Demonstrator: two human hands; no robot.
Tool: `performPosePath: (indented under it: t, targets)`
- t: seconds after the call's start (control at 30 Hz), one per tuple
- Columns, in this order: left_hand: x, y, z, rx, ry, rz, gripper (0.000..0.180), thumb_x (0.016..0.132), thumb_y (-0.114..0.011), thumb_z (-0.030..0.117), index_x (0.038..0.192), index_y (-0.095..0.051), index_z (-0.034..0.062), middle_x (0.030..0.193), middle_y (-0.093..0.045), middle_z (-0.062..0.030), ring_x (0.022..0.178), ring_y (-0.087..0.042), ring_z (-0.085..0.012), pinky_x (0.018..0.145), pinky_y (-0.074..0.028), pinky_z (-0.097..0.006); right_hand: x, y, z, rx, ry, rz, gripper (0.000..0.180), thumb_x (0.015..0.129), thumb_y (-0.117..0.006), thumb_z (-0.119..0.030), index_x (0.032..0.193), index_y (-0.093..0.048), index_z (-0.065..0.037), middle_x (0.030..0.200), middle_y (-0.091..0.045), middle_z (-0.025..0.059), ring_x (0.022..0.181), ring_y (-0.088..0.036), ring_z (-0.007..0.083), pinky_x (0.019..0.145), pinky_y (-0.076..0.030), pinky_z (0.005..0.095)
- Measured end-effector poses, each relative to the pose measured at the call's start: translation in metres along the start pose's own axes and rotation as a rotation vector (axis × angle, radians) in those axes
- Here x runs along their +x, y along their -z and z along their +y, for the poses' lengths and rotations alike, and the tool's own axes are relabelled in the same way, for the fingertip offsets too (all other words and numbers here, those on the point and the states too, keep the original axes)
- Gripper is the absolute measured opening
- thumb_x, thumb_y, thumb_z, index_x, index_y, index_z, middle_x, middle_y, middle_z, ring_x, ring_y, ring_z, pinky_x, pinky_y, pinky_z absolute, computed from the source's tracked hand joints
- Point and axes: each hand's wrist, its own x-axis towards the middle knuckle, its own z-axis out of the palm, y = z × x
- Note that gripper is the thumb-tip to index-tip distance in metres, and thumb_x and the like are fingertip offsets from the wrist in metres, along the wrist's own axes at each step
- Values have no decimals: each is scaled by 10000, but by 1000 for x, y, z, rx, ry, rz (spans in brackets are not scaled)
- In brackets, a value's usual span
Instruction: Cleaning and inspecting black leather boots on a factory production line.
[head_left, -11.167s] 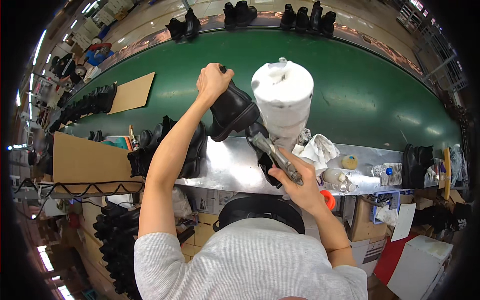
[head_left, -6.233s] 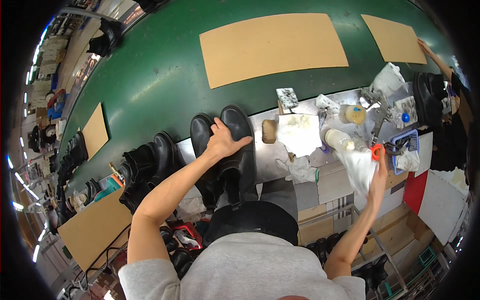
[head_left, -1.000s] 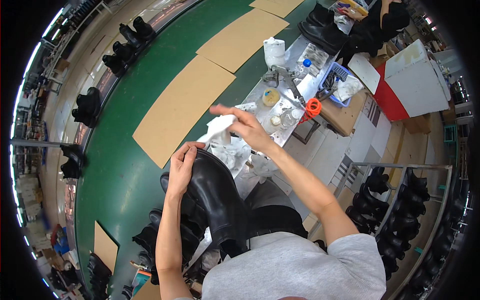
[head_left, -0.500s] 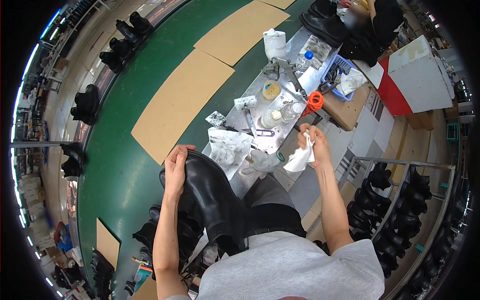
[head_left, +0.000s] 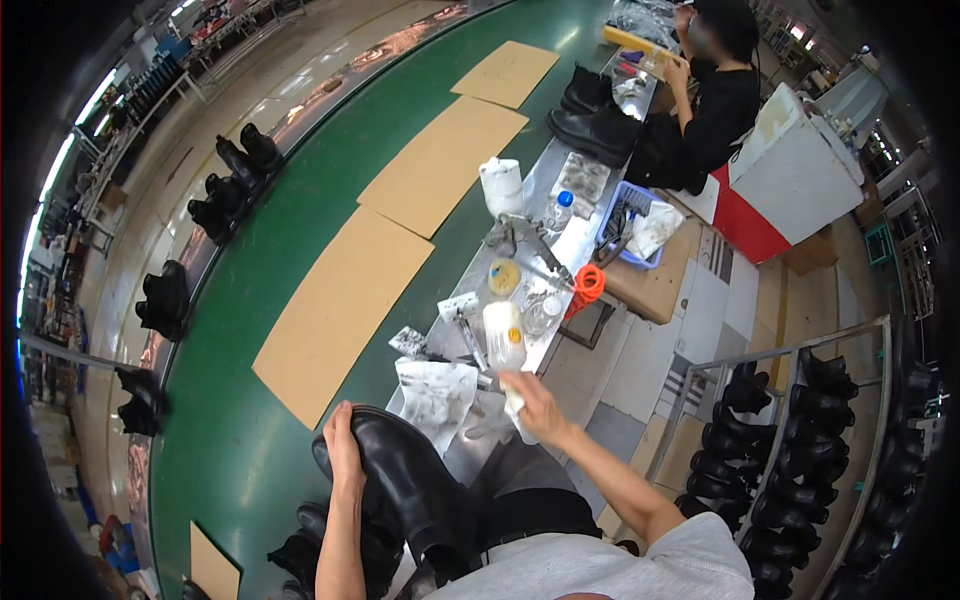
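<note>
Looking down from the head camera, the left hand is curled over the toe of a shiny black boot. The boot lies on its side near the person's lap, at the near end of the grey work table. The right hand is closed around a white cloth. It is right beside a white plastic bottle, maybe touching it, but that is hard to see. Just left of the bottle lies a dirty white rag. Farther along the table stand a small round tin and a roll of white paper. An orange tool hangs at the table's right edge. Brown cardboard sheets lie on the green floor to the left. Another person sits at the far end.
</note>
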Motion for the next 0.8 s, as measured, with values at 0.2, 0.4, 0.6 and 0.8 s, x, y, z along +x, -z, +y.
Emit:
performPosePath:
  t: [0.2, 0.4, 0.6, 0.8]
  targets:
    - [5, -9, 14, -14, -61, -134, 329, 926, -500, 324, 877, -591, 12, 749, -587, -35, 679, -547, -107, 658, -454, -242, -18, 6, 10, -138, 168, 39, 685, 667, -462, 164, 1287, -468, -125, 1112, -486, 176, 946, -585, 357, 767, -517, 378]
    - [2, -7, 14, -80, -40, -85, 317, 926, -497, 320, 844, -583, 27, 743, -582, -28, 663, -541, -98, 629, -450, -236, 33, -3, 8, -12, 77, 97, 537, 736, -488, 106, 1235, -513, -89, 1075, -554, 205, 896, -624, 277, 738, -518, 345]
    - [0, 5, 4, -85, -34, -70, 304, 926, -506, 312, 854, -584, 27, 754, -581, -26, 692, -541, -99, 667, -447, -242, 112, 14, 38, 731, -823, 147, 374, 891, -459, -94, 1250, -543, -38, 779, -677, 84, 604, -573, 123, 569, -465, 250]
    - [-5, 26, -9, -112, -56, 42, 327, 918, -526, 289, 997, -612, -16, 911, -618, -73, 841, -562, -136, 785, -437, -267, 100, 20, -31, 675, -640, -134, 268, 787, -508, -8, 993, -678, 17, 811, -689, 67, 725, -634, 109, 635, -491, 257]
